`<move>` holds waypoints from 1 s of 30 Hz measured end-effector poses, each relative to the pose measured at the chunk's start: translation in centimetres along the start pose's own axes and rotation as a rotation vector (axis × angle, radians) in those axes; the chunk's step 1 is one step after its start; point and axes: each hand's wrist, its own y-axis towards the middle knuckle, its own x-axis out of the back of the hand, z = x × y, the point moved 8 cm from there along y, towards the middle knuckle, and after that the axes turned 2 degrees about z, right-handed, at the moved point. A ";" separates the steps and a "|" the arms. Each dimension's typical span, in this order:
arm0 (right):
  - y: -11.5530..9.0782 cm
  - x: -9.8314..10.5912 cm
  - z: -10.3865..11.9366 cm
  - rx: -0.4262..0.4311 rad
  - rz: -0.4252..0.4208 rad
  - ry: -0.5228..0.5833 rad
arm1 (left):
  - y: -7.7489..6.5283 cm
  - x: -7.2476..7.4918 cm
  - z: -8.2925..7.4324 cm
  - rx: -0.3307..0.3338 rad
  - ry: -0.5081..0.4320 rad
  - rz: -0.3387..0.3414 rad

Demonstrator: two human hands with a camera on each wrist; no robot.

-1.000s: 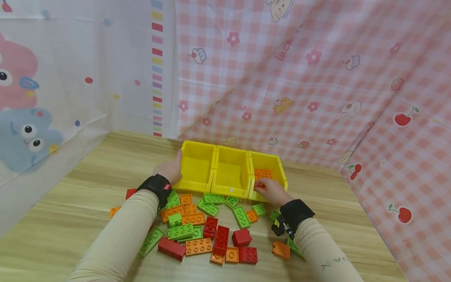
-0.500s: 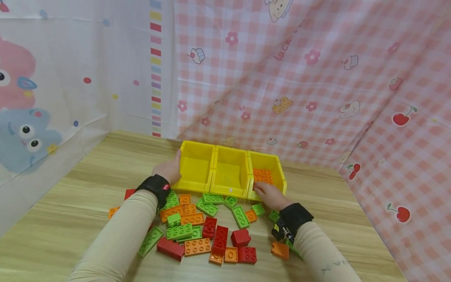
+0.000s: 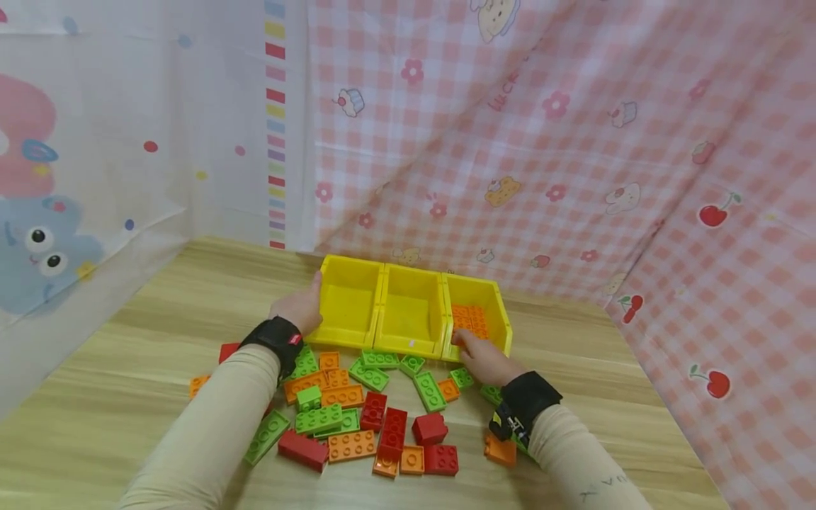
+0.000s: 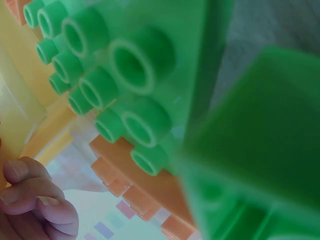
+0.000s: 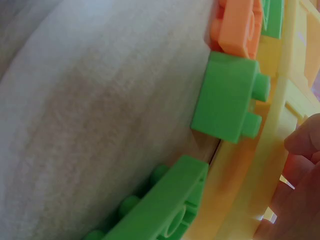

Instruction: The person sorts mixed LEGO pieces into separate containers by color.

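At the centre of the head view, three yellow plastic bins (image 3: 408, 312) stand side by side, touching, on a pale wooden table (image 3: 127, 368). The person's left hand (image 3: 296, 309) rests against the outer wall of the leftmost bin, thumb at its rim; in the left wrist view its fingers (image 4: 30, 192) lie loosely curled beside the yellow wall. The right hand (image 3: 483, 358) sits at the front lip of the rightmost bin, fingers over the edge, holding nothing that shows; whether they clasp the lip cannot be told. Flat orange studded bricks (image 3: 470, 320) lie inside that bin. Below the bins, toward the lower centre of the frame, green, orange and red toy bricks (image 3: 363, 414) are scattered between the forearms. Pink checked cloth (image 3: 574, 142) hangs behind.
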 end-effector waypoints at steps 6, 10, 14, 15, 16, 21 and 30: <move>-0.8 -0.2 0.1 0.008 0.001 0.031 | 0.4 -0.8 0.2 0.003 -0.016 0.005; -2.1 0.6 0.5 0.093 -0.056 0.048 | 0.5 -0.8 0.3 -0.004 -0.009 -0.004; -3.6 1.2 1.7 0.225 -0.145 -0.030 | 0.3 -0.3 0.2 -0.015 0.000 -0.009; -3.9 1.2 2.0 0.246 -0.145 -0.050 | 0.3 -0.3 0.2 -0.016 0.002 -0.011; -4.2 1.1 2.3 0.258 -0.138 -0.072 | 0.3 -0.2 0.2 -0.017 0.003 -0.012; -4.9 -0.6 3.2 0.299 0.017 -0.161 | 0.1 0.0 0.1 -0.008 0.012 -0.006; -4.5 -1.9 3.8 0.317 0.104 -0.261 | 0.2 -0.2 0.1 -0.001 0.013 -0.014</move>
